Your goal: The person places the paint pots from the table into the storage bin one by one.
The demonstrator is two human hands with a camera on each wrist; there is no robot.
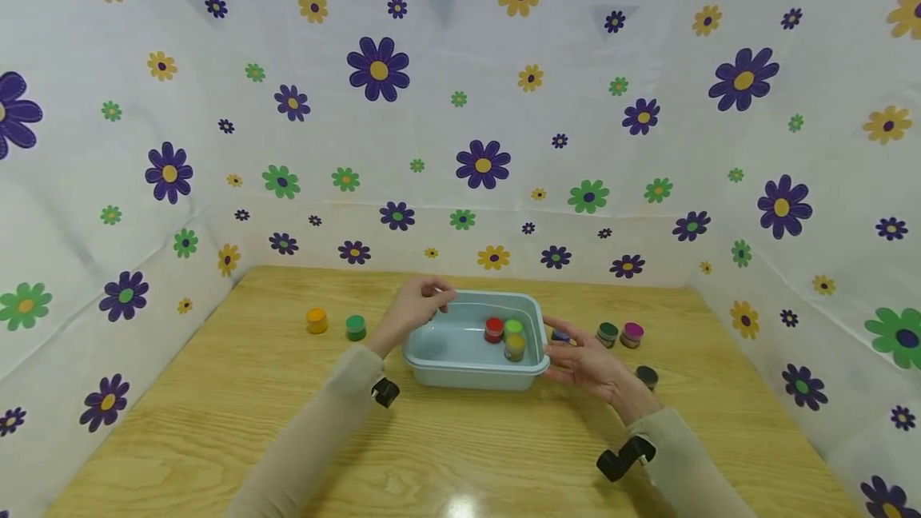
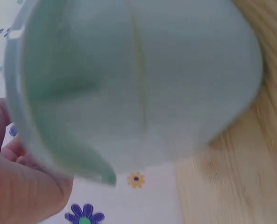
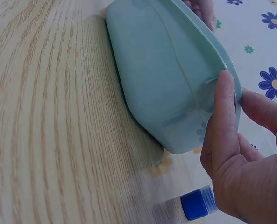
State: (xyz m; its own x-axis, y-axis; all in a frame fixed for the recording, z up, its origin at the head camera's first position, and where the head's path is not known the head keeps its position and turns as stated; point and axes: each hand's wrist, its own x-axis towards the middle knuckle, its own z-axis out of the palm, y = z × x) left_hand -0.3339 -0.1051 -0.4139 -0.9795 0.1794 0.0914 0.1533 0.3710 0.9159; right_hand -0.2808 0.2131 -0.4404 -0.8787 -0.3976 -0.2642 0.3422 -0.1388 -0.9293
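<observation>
The pale blue-green rectangular plastic tub [image 1: 471, 358] sits on the light wooden table [image 1: 252, 422], between the two hands. The left hand [image 1: 413, 312] curls its fingers over the tub's left rim. The right hand [image 1: 586, 362] has its thumb [image 3: 222, 116] laid along the right rim; whether the other fingers close beneath that lip I cannot tell.

The tub looks light, thin-walled and smooth, so it probably flexes a little and could slide on the table. The out-turned lip is the natural place to hold it, at opposite ends as both hands do.

Inside, towards the right-hand grip, stand three small paint pots [image 1: 506, 336] with red, green and yellow lids; they would likely shift if the tub tilts. A blue-capped pot [image 3: 198, 204] lies just under the right palm.
</observation>
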